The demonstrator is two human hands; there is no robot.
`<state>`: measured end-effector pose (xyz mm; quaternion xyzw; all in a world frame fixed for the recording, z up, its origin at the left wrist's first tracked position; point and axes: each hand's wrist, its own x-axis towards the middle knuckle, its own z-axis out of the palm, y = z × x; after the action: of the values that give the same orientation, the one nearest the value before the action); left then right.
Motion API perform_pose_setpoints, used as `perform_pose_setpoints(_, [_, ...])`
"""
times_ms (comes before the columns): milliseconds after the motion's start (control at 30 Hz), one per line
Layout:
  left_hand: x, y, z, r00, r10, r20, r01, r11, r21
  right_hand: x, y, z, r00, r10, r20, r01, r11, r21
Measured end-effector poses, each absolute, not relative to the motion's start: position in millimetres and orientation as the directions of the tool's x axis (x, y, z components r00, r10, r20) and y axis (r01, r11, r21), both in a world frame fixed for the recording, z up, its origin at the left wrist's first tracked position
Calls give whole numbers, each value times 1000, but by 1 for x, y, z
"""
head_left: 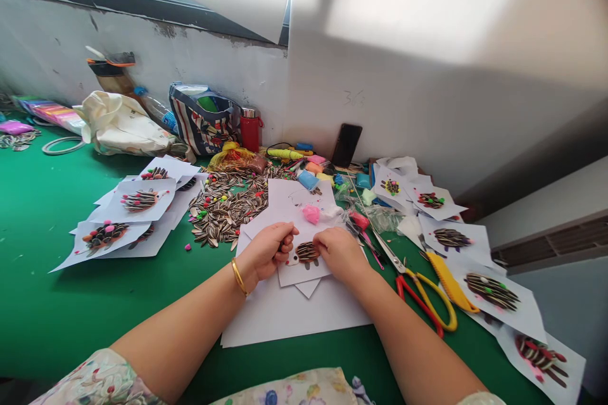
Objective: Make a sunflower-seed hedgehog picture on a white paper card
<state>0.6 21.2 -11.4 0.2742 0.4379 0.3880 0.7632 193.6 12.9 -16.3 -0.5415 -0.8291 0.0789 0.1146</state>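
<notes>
A small white card [300, 276] bearing a hedgehog figure [306, 253] made of striped seeds lies on white sheets [294, 316] in front of me. My left hand [270, 250] is closed at the card's left side, thumb and forefinger pinched; whatever may be between them is too small to name. On the right, my right hand [339, 252] has its fingers bent together at the hedgehog's right edge, and their tips are partly hidden. Just behind the hands rests a pink clay lump [311, 213]. A pile of striped seeds [230, 205] with coloured bits lies to the left.
Finished-looking hedgehog cards lie at left [142, 202] and right [494, 291]. Scissors [413, 285] and a yellow cutter [451, 281] are by my right forearm. Along the wall stand a striped bag [204, 120], red bottle [249, 130], phone [346, 145] and cloth bag [126, 123].
</notes>
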Motion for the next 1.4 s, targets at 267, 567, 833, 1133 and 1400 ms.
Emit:
perform_pose_setpoints(267, [1,21,-10,319,820,-475,-383,570,727,192,13,-17,-401,910,102,885,414,-211])
perform_pose_setpoints(567, [-4,22,-4,492,693,-527,-657,693,297,202,10,-19,-405,863,302,799,495,-341])
perform_pose_setpoints(833, [-1,17,0,503,732,-459,-737,641,215,187,-6,-7,-349,754,557,686,610,-396])
perform_pose_setpoints(1133, [3,10,10,477,750,-459,-737,625,255,163,-20,-9,-469,712,523,624,686,-375])
perform_pose_setpoints(1400, [8,6,6,511,734,-447,-707,655,268,162,-17,-9,-397,759,516,660,627,-413])
